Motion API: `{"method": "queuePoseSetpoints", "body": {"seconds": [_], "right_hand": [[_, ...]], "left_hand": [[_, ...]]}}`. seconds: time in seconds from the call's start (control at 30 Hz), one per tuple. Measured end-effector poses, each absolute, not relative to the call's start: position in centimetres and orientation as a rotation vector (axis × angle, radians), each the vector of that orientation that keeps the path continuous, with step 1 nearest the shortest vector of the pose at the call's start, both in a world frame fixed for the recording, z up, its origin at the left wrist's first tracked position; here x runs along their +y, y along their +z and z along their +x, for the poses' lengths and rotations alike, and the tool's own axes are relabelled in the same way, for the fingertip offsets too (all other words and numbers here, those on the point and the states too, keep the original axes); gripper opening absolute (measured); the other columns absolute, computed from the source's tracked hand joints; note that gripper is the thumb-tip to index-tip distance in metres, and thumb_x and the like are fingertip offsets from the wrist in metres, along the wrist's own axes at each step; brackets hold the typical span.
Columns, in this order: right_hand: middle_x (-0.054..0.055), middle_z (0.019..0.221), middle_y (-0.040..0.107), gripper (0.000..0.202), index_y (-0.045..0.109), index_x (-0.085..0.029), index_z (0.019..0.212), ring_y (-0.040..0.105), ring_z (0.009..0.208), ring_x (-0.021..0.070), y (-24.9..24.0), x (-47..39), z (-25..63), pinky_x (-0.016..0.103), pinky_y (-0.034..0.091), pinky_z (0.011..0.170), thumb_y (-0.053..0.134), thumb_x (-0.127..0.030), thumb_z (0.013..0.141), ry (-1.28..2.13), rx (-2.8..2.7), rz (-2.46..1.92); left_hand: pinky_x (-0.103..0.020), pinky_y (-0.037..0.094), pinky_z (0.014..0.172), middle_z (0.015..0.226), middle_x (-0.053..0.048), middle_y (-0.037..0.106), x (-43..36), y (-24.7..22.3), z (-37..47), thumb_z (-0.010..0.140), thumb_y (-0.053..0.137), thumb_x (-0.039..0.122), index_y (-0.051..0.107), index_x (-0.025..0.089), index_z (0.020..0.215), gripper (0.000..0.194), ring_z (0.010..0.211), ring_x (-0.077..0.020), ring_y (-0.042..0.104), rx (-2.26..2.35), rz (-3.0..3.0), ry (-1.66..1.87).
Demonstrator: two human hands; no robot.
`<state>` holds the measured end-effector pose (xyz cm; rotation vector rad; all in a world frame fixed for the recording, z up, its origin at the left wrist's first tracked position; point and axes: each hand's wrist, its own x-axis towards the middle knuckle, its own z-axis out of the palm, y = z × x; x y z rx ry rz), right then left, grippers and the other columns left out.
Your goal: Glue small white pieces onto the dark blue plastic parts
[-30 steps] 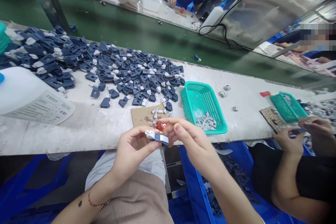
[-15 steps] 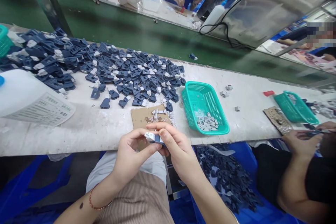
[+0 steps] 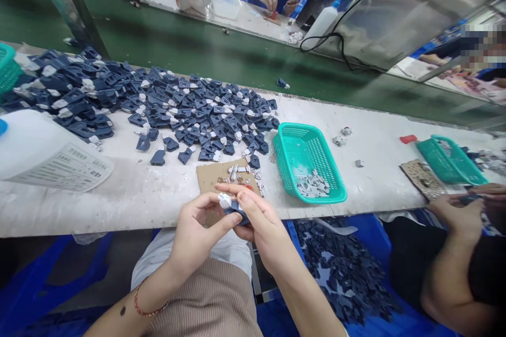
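Observation:
Between both hands, above the table's front edge, is a small dark-blue plastic part with a white piece (image 3: 225, 201) at its left end. My left hand (image 3: 201, 224) pinches it from the left, thumb and fingers closed on it. From the right, my right hand (image 3: 261, 221) grips the same part, thumb pressed on top. Fingers hide much of it. Just beyond lies a cardboard piece (image 3: 207, 176) with small white-grey pieces on it. A green basket (image 3: 282, 168) with small white pieces stands right of the cardboard.
A large heap of dark-blue parts with white ends (image 3: 177, 105) spreads over the far left. A white bottle (image 3: 43, 152) lies at left. Below the table at right is a blue bin of dark parts (image 3: 343, 268). A co-worker's hands (image 3: 458, 210) work at far right, beside another green basket (image 3: 446, 163).
My hands have turned the blue part slightly, and its white end now tilts up more. The right fingers have shifted a little around it. The moving strip behind carries a loose part leftward.

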<state>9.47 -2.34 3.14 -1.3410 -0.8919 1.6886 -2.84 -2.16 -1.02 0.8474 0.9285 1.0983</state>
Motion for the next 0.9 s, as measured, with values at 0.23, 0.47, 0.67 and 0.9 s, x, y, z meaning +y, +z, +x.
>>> {"method": "queuePoseSetpoints", "body": {"seconds": [0.23,0.47,0.67,0.9], "right_hand": [[0.001,0.078,0.056,0.043,0.068,-0.023,0.107,0.023,0.045,0.0051,3.0,-2.6,9.5,0.021,0.017,0.040,0.049,-0.057,0.090,1.740,-0.757,-1.316],[-0.004,0.059,0.044,0.048,0.065,-0.020,0.117,0.026,0.043,0.0062,3.1,-3.0,9.9,0.021,0.015,0.041,0.043,-0.056,0.094,1.778,-0.761,-1.293],[-0.007,0.051,0.036,0.049,0.063,-0.016,0.121,0.024,0.040,0.0049,3.1,-3.0,10.2,0.019,0.015,0.040,0.041,-0.052,0.096,1.793,-0.801,-1.291],[-0.007,0.052,0.034,0.046,0.064,-0.017,0.118,0.022,0.042,0.0046,2.8,-3.0,10.5,0.018,0.015,0.040,0.041,-0.051,0.097,1.760,-0.792,-1.264]], "left_hand": [[-0.021,0.048,0.083,0.105,0.000,0.071,-1.8,-0.6,-3.1,0.076,0.075,0.013,0.069,0.026,0.102,0.029,0.094,-0.0143,0.064,0.838,1.003,1.178],[-0.019,0.049,0.081,0.105,0.002,0.071,-1.6,-0.3,-3.8,0.076,0.072,0.007,0.068,0.029,0.100,0.032,0.091,-0.0120,0.065,0.783,1.205,1.211],[-0.027,0.050,0.080,0.088,-0.003,0.070,-1.2,-0.3,-4.3,0.078,0.071,0.009,0.070,0.024,0.093,0.021,0.089,-0.0177,0.065,0.782,1.434,1.262],[-0.023,0.049,0.065,0.076,-0.001,0.066,-0.6,-0.6,-4.0,0.077,0.071,0.005,0.068,0.019,0.091,0.020,0.070,-0.0120,0.060,0.681,1.615,1.373]]}}
